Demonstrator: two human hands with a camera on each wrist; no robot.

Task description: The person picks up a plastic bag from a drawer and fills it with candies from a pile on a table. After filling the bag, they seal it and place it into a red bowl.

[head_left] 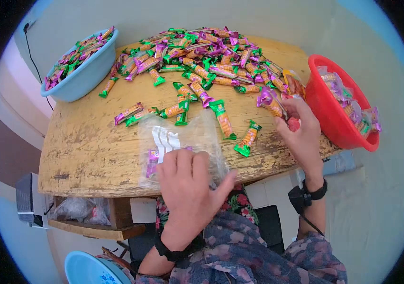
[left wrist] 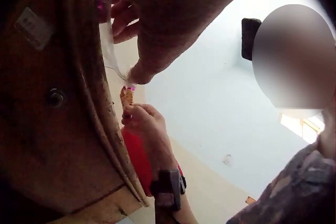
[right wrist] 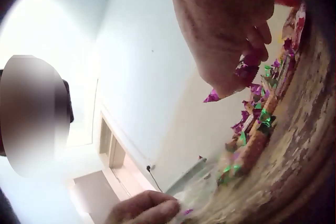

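Note:
A clear plastic bag (head_left: 202,137) with white print lies at the table's front edge, purple packets (head_left: 152,163) showing inside. The left hand (head_left: 187,184) rests on it, fingers over the bag and thumb out to the right. Right of the bag, the right hand (head_left: 301,132) pinches a purple-wrapped snack packet (head_left: 273,105) between thumb and fingers, above the table. In the right wrist view that hand (right wrist: 231,50) holds the purple packet (right wrist: 247,71). Two green-ended packets (head_left: 222,119) lie between the hands, and several others (head_left: 180,106) lie behind the bag.
A large heap of packets (head_left: 202,57) covers the back of the wooden table (head_left: 78,151). At the back left is a blue basin (head_left: 86,75) full of packets. A red basin (head_left: 332,113) with filled bags stands at the right. Below left, a drawer (head_left: 97,229) stands open.

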